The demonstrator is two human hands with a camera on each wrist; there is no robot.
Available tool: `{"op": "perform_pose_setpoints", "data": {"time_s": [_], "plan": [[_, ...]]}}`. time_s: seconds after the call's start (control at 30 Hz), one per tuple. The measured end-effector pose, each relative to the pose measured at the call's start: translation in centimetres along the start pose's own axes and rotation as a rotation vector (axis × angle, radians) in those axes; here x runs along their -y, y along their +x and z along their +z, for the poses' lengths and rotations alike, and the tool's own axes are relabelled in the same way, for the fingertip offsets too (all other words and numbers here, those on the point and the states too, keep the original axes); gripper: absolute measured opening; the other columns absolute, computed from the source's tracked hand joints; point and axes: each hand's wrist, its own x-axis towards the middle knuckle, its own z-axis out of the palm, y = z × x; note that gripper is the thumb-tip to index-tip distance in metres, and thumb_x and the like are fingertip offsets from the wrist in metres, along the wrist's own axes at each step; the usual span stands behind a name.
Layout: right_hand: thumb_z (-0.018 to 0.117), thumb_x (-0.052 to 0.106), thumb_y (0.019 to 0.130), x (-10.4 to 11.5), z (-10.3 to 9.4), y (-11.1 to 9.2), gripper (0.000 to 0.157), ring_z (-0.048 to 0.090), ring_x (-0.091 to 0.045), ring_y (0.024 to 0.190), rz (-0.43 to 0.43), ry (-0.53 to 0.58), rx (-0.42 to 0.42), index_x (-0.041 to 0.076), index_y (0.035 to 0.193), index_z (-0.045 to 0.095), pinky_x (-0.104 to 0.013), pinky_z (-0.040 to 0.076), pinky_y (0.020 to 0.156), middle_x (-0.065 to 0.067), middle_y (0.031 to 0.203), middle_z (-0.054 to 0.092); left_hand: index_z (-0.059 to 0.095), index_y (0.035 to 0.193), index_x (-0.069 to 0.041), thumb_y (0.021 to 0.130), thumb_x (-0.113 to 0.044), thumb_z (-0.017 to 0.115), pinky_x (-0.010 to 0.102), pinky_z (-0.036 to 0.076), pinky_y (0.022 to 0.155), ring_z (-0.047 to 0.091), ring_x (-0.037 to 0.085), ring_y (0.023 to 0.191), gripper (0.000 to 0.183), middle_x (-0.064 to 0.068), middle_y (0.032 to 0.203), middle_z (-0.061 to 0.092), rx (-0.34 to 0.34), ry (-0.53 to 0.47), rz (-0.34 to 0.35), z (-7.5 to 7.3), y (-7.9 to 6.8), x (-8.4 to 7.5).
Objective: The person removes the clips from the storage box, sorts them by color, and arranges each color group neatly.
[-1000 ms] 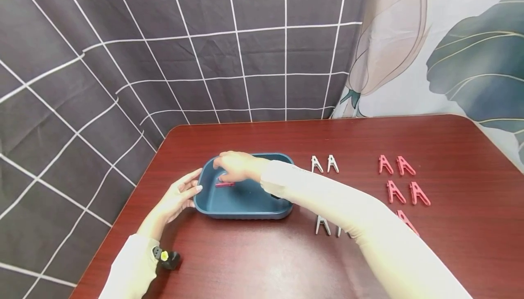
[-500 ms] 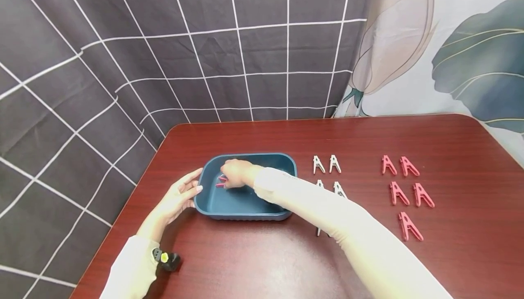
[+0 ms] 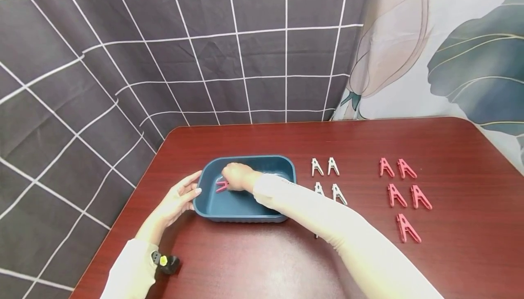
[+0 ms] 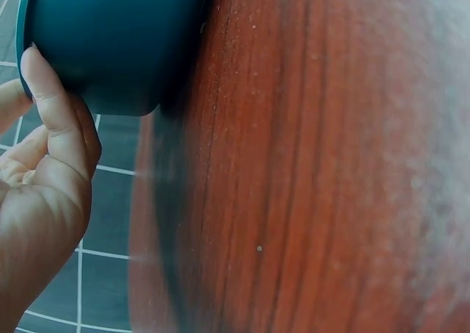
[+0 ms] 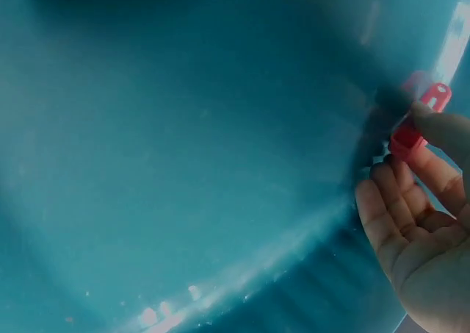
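A blue plastic basin (image 3: pixel 245 218) stands on the table. At its left end my left hand (image 3: pixel 180 199) holds the wall near the rim; in the left wrist view the fingers (image 4: pixel 55 116) lie against the basin's outer wall (image 4: pixel 110 50). Inside the basin is my right hand (image 3: pixel 239 177), over the left half of the floor. Its thumb and index finger pinch a pink clothespin (image 5: pixel 422 123), as the right wrist view shows. From above, the legs of the pink clothespin (image 3: pixel 221 186) stick out to the left of the hand.
Right of the basin lie several white clothespins (image 3: pixel 333 167), some partly covered by the right sleeve (image 3: pixel 319 208). Farther right, several pink clothespins (image 3: pixel 395 195) lie in rows on the red-brown table (image 3: pixel 229 262). A gridded dark curtain (image 3: pixel 262 53) hangs behind.
My right hand has lowered into the basin and turned, its fingers now closed on the pink clothespin. The clothespin has shifted its angle. My left hand stays at the basin's left end.
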Motion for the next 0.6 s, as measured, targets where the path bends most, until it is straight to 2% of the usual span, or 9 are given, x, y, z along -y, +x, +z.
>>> {"op": "perform_pose_setpoints", "data": {"time_s": [0.17, 0.43, 0.6], "plan": [[0.069, 0.018, 0.085, -0.2, -0.3, -0.2, 0.009, 0.055, -0.012, 0.067, 0.02, 0.068, 0.005, 0.011, 0.083, 0.065, -0.019, 0.042, 0.058, 0.001, 0.072, 0.06, 0.024, 0.147, 0.002, 0.097, -0.002, 0.049, 0.026, 0.055, 0.061, 0.066, 0.011, 0.077, 0.056, 0.0, 0.1, 0.065, 0.012, -0.009, 0.007, 0.0, 0.0, -0.1], [0.076, 0.013, 0.08, -0.2, -1.1, -0.7, 0.011, 0.054, -0.012, 0.069, 0.024, 0.074, 0.01, 0.011, 0.083, 0.066, -0.02, 0.042, 0.059, 0.001, 0.075, 0.061, 0.024, 0.146, 0.002, 0.097, -0.001, 0.048, 0.025, 0.055, 0.061, 0.065, 0.011, 0.075, 0.056, 0.001, 0.099, 0.065, 0.025, -0.017, 0.008, 0.1, -0.2, -0.1], [0.078, 0.01, 0.077, 0.3, -2.2, -1.3, 0.014, 0.053, -0.013, 0.07, 0.039, 0.111, -0.005, 0.01, 0.08, 0.065, -0.02, 0.042, 0.059, 0.001, 0.075, 0.061, 0.023, 0.146, 0.002, 0.097, -0.001, 0.049, 0.026, 0.055, 0.061, 0.066, 0.012, 0.077, 0.056, 0.0, 0.1, 0.065, 0.017, -0.001, 0.01, 0.1, -0.2, -0.2]]}}
